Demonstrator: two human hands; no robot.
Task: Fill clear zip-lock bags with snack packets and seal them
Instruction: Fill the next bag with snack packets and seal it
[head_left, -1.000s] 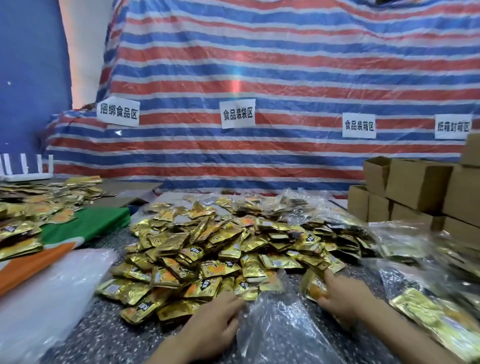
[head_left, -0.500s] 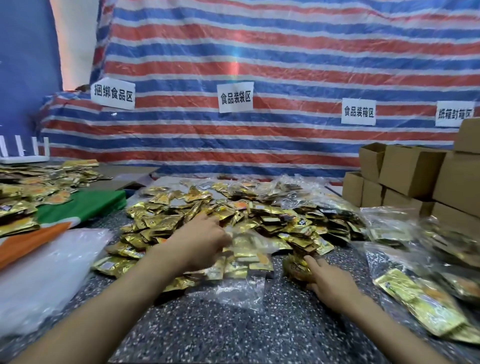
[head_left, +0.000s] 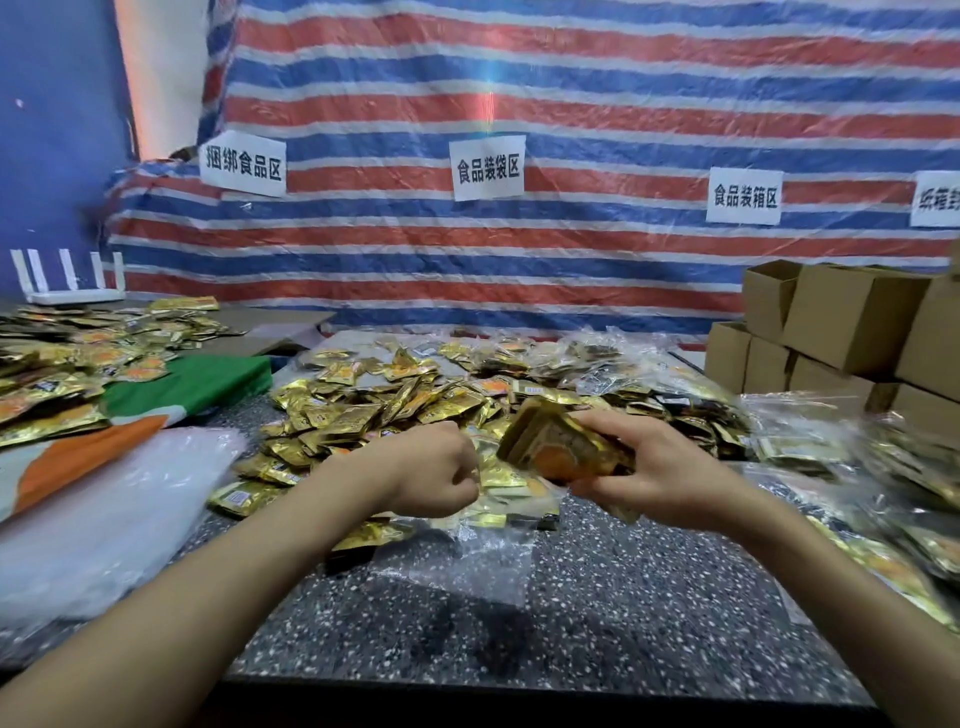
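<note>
Gold-foil snack packets (head_left: 395, 410) lie heaped at the centre of the speckled tabletop (head_left: 597, 623). Right hand (head_left: 660, 478) grasps a small stack of packets (head_left: 563, 447), raised just above the heap's near edge. Left hand (head_left: 431, 475) is beside the stack with its fingers curled inward; whether it pinches anything cannot be told. Clear zip-lock bag (head_left: 467, 564) lies on the tabletop at the heap's near edge, below and between the hands. Cardboard boxes (head_left: 841, 327) stand stacked at right.
</note>
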